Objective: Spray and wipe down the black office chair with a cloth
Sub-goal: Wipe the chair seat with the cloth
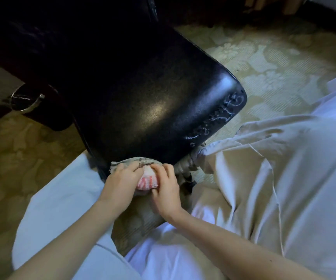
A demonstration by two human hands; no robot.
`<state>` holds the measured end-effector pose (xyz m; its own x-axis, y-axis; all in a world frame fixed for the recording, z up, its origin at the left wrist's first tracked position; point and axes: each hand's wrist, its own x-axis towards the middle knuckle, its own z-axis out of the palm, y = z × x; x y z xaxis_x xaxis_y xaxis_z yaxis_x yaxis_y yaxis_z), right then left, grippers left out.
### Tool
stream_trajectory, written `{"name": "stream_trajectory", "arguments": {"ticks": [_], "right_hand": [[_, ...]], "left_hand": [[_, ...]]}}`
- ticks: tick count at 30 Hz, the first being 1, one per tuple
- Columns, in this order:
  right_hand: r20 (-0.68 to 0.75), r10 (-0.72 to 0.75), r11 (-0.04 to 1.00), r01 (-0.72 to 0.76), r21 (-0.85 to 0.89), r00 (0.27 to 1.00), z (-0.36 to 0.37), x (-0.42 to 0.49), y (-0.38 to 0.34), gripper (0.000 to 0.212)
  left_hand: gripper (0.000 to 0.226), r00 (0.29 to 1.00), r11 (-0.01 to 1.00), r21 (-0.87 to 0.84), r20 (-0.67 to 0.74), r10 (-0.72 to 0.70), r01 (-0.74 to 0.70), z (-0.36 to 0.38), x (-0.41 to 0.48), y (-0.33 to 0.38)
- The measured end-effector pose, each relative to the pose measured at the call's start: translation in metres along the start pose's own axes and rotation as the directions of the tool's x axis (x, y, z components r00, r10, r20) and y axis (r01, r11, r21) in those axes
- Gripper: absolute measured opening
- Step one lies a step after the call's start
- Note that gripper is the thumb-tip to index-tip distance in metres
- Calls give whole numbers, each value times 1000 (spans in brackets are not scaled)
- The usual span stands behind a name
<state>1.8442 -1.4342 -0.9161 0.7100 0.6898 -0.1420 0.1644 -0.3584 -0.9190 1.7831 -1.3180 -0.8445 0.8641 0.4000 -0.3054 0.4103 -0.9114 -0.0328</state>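
The black chair's glossy seat fills the middle of the head view, with carved scrollwork along its front right edge. A bunched cloth, white with red stripes and a greyish upper part, is pressed against the seat's near front corner. My left hand grips the cloth's left side. My right hand holds its right side, fingers curled over it. Both hands touch each other's fingertips over the cloth. No spray bottle is in view.
My knees in pale trousers sit either side of the chair corner. Patterned beige carpet lies right and left. A dark furniture base with a metal ring stands at the left. The chair's leg is beside my right hand.
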Motion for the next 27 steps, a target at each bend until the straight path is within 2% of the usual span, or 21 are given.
{"name": "stream_trajectory", "arguments": {"ticks": [3,5,10,14,17,21,24,27], "right_hand": [[36,10,999,-12,53,999,0,-2,-3,55],[-9,14,995,-13,103,1000,-7,-1,-6,47],[-269,104,991,-78,106,958,-56,28,-17,53],[-498,152,988,-151,42,853,-123,78,-15,62],[-611,220,973,-215,83,761,-171,114,-7,65],[-669,379,925,-275,260,639,-222,159,10,68],[-645,460,888,-297,352,610,-232,178,26,65],[-603,513,855,-302,422,611,-219,178,36,66]], "left_hand": [[49,1000,999,23,19,23,-24,-3,-4,-1],[49,997,998,6,-40,70,-70,-11,-2,5],[42,932,971,69,-271,238,-228,-49,48,37],[34,878,937,110,-326,349,-332,-80,129,84],[36,842,900,152,-319,435,-407,-100,192,127],[37,797,849,159,-295,527,-503,-126,258,177],[41,813,837,170,-200,547,-521,-123,287,193],[45,840,850,93,-130,527,-519,-105,294,185]]}}
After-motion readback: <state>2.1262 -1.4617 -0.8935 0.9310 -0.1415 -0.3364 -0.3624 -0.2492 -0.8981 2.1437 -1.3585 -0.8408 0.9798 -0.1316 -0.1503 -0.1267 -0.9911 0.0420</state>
